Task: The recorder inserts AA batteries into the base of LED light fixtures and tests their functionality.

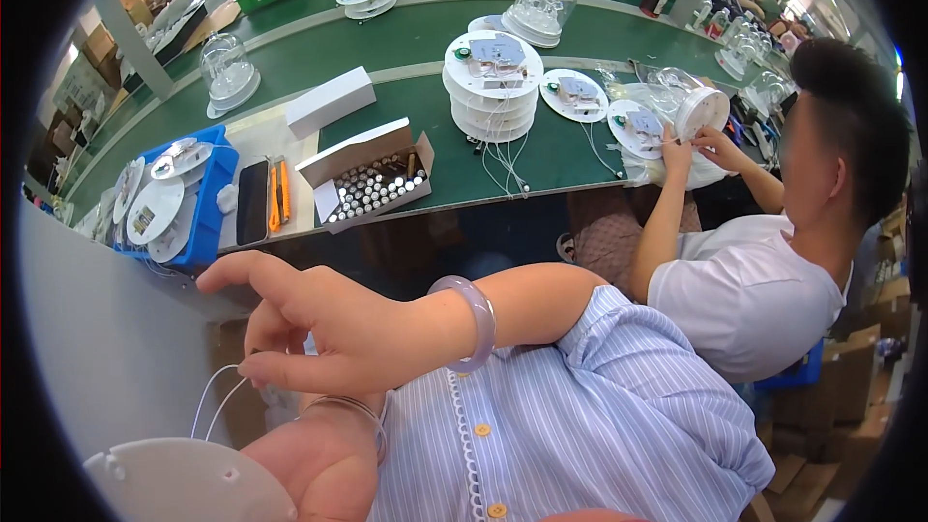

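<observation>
At the lower left my left hand [324, 474] grips a white round plate [184, 483] with small holes by its edge; most of the fingers are hidden beneath it. Thin white wires [208, 401] rise from the plate toward my right hand [314, 314], which reaches across my body. Its thumb and bent fingers pinch the wire end, while the forefinger points out to the left. The tip of what is pinched is too small to make out. A blue bin [208, 208] of white round plates with fitted parts stands just beyond that hand.
On the green bench [387, 48] are a box of batteries [372, 184], a white box [331, 101], a phone [253, 201], orange cutters [279, 195], stacked round plates [493, 87] and clear domes [541, 5]. A co-worker [754, 271] at right handles a domed piece.
</observation>
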The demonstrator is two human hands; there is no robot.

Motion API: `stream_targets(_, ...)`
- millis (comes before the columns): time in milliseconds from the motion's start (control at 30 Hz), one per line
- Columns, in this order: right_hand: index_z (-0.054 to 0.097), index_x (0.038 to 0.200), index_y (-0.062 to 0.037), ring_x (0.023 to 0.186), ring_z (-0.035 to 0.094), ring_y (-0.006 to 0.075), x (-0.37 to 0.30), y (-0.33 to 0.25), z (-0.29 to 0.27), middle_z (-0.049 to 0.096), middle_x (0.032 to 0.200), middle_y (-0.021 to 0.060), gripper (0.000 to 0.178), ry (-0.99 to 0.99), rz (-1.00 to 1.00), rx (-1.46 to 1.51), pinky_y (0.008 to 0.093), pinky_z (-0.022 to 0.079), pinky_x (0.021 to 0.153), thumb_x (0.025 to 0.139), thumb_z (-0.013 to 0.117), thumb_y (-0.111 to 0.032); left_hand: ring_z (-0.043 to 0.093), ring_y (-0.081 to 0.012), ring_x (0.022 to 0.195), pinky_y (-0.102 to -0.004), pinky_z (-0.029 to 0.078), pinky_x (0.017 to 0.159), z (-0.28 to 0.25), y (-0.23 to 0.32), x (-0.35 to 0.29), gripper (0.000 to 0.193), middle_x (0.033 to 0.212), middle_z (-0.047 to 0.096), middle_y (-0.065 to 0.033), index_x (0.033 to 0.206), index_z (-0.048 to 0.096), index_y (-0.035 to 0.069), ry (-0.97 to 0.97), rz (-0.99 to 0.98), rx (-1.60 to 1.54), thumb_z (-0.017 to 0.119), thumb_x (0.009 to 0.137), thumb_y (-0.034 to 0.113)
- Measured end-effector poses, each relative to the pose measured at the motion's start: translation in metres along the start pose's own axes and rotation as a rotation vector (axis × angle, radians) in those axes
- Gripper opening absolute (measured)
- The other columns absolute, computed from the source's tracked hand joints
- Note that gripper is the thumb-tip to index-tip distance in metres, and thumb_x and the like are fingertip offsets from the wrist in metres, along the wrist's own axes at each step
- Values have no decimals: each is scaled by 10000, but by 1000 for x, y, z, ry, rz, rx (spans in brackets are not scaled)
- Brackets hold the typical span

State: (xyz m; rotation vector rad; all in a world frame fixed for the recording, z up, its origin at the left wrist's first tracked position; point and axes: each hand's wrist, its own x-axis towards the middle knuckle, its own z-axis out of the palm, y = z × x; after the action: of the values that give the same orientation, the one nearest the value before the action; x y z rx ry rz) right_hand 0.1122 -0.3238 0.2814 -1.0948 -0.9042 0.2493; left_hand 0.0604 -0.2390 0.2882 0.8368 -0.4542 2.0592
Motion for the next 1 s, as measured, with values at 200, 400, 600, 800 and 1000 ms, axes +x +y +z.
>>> stream_targets(200, 260, 1165, -18, 571, 538, 114, -11, 5, -5, 567, 656, 61, 511, 5, -6, -69, 213, 422, 549, 753, 554, -92, 324, -278, 1131, -398, 212, 965, -6, 0, -12, 421, 1239, 357, -113, 1192, 369, 63, -68, -126, -25, 457, 786, 133)
stream_targets(400, 268, 1215, -35, 812, 535, 155, -43, 15, -45, 551, 914, 84, 530, -47, 210, -287, 254, 417, 715, 761, 538, -82, 265, -266, 1185, -409, 210, 971, -46, -7, -21, 510, 1273, 306, -101, 1246, 288, 51, -109, -775, -695, 468, 776, 133)
stream_targets(600, 287, 1237, -31, 1133, 335, 173, -72, 35, -93, 354, 1237, 85, 412, 299, 54, -386, 295, 239, 943, 843, 372, -116, 258, -236, 1196, -432, 326, 868, -87, -40, -49, 533, 1319, 216, -77, 1273, 250, 99, 227, -2494, -1232, 467, 808, 244)
stream_targets(800, 424, 1108, 13, 919, 513, 161, -95, 45, -111, 538, 993, 102, 302, 458, 141, -197, 261, 388, 798, 865, 372, -159, 600, -220, 762, -258, 520, 536, -45, -27, -87, 399, 940, 555, -201, 1142, 398, -10, 180, -3119, -527, 396, 828, 235)
stream_targets(1000, 554, 870, 18, 695, 544, 86, -123, 64, -118, 583, 791, 48, 207, 884, 101, 121, 207, 438, 616, 851, 448, -158, 468, -164, 400, -208, 366, 341, -66, -36, -126, 597, 868, 563, -232, 1140, 404, 26, -398, -3019, -823, 148, 848, 480)
